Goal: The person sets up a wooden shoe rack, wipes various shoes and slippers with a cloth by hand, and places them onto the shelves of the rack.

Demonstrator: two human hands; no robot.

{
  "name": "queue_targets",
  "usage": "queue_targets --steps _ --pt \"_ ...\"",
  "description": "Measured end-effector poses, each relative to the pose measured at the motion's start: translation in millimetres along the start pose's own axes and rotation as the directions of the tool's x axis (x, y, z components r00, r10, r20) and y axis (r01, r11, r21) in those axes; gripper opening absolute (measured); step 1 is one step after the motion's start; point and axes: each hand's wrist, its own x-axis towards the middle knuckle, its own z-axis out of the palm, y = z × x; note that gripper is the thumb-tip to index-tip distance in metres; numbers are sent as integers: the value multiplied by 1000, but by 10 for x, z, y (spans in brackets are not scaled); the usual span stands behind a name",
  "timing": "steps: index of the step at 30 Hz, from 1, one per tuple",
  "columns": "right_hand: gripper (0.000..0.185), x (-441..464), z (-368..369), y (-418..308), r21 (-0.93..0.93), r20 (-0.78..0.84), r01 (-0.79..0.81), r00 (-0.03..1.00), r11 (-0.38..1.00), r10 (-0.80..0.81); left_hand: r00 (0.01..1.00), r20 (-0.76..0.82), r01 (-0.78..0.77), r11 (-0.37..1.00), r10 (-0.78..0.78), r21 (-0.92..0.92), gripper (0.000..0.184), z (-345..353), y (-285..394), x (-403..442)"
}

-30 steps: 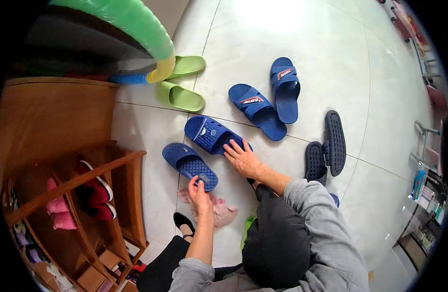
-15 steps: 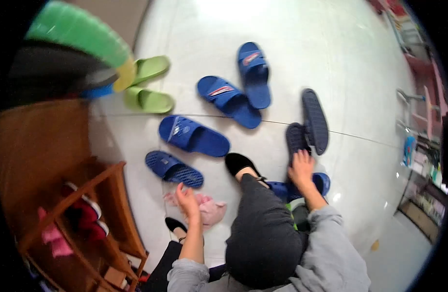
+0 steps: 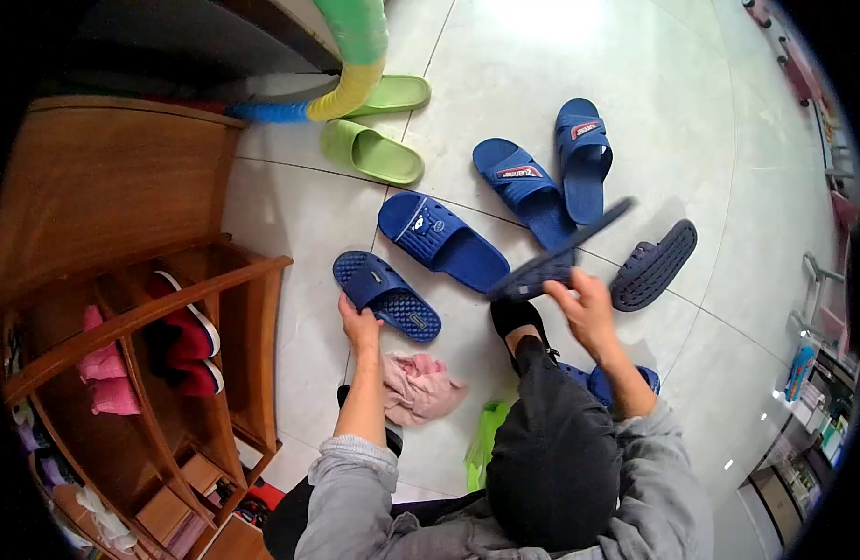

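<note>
My right hand (image 3: 584,308) grips a dark navy slipper (image 3: 565,252), which is tilted up off the floor and slightly blurred. Its look-alike navy slipper (image 3: 656,266) lies to the right, a ridged surface showing. At the left, the fingers of my left hand (image 3: 360,329) close on the edge of a blue slipper with a bumpy insole (image 3: 389,297). Just beyond it rests a larger blue slipper (image 3: 444,243) with a white print on its strap. A crumpled pink cloth (image 3: 420,387) lies on the floor beside my left forearm.
Blue slippers with a red label (image 3: 532,191) and green slippers (image 3: 383,157) lie farther off. More blue footwear (image 3: 626,381) shows beneath my right forearm. A wooden shoe rack (image 3: 150,317) stands left. A bright green bag (image 3: 486,443) is by my leg.
My right hand has lifted one navy slipper and brought it leftward. My left hand has reached the bumpy-insole slipper. The camera view has turned and shifted.
</note>
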Motion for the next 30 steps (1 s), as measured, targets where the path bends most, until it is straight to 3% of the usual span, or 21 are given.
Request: queue_targets --steps 1,3,5,7,8,11,12,15,16,18,19,21,22,24,26,27,30 --pt "32 47 186 20 253 160 -152 981 955 113 1000 3 7 1000 -7 -17 62 -24 -99 72" --pt "30 74 540 -101 553 369 -322 922 768 121 1000 -17 12 996 -14 -94 60 -41 -69 3" --pt "32 60 777 -295 585 595 -558 788 589 156 999 -18 28 989 -31 -147 61 -104 -126 -20" --pt "35 88 932 -389 546 760 -700 645 461 80 999 25 -9 855 25 -519 59 -60 -211 -18" --pt "35 124 1009 -376 517 787 -741 609 429 102 998 37 -19 736 60 -676 58 -35 -235 -29" --pt "37 231 1164 -503 504 818 -809 559 304 132 996 90 50 832 1 -553 47 22 154 -291" --pt "37 259 1248 -562 492 827 -821 545 289 141 960 203 21 675 192 -737 40 88 -9 -190" --pt "40 256 1592 -676 495 843 -842 525 214 115 931 346 361 433 -117 -826 42 -54 253 -633" --pt "41 254 1723 -672 497 848 -847 521 189 103 903 429 417 276 -18 -866 57 -129 187 -714" --pt "41 235 1923 -622 506 848 -850 521 145 99 926 378 361 281 6 -889 65 -202 185 -816" --pt "41 212 1955 -603 469 869 -864 488 181 79 932 362 342 282 22 -896 69 -204 181 -862" --pt "42 177 1918 -560 409 898 -878 435 251 58 953 261 131 564 154 -815 55 -200 -91 -736" --pt "36 178 1846 -547 395 894 -852 443 345 69 964 260 184 558 58 -809 55 -221 -27 -752" --pt "28 254 1765 -413 501 722 -689 666 524 186 970 232 231 545 -69 -806 53 -230 109 -796" --pt "17 383 1709 -263 579 465 -482 858 658 219 964 259 253 469 -53 -846 52 -230 0 -741" --pt "18 431 1636 -182 575 376 -461 883 675 282 961 275 262 431 -32 -864 52 -216 -57 -726" --pt "22 552 1560 143 511 127 -293 956 808 265 939 342 322 437 -37 -840 54 -199 -219 -712"
